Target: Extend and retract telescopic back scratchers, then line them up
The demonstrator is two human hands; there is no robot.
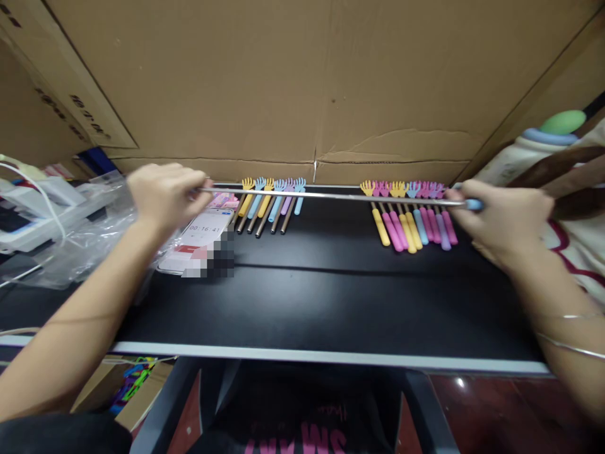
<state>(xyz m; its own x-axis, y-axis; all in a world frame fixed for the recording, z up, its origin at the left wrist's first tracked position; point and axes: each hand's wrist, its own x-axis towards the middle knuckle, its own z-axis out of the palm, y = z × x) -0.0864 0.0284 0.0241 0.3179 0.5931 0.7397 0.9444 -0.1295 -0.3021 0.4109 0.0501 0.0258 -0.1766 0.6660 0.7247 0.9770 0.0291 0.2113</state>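
A long extended back scratcher (331, 197) is stretched level above the black table, its thin metal rod between my hands. My left hand (165, 192) is closed around its left end, which the fingers hide. At the other end, my right hand (503, 217) grips it where a bit of light-blue handle shows. Behind the rod lie two rows of small hand-shaped back scratchers. The left row (269, 205) has yellow, blue and purple ones, some with bare metal shafts. The right row (411, 221) has yellow, pink, blue and purple ones with coloured handles toward me.
Near my left forearm a phone (203, 236) showing a timer lies beside clear plastic bags (99, 221). Cardboard (321, 82) walls off the table's back. A white bottle-like item with a green top (562, 123) stands at right. Below left is a box of colourful pieces (135, 384).
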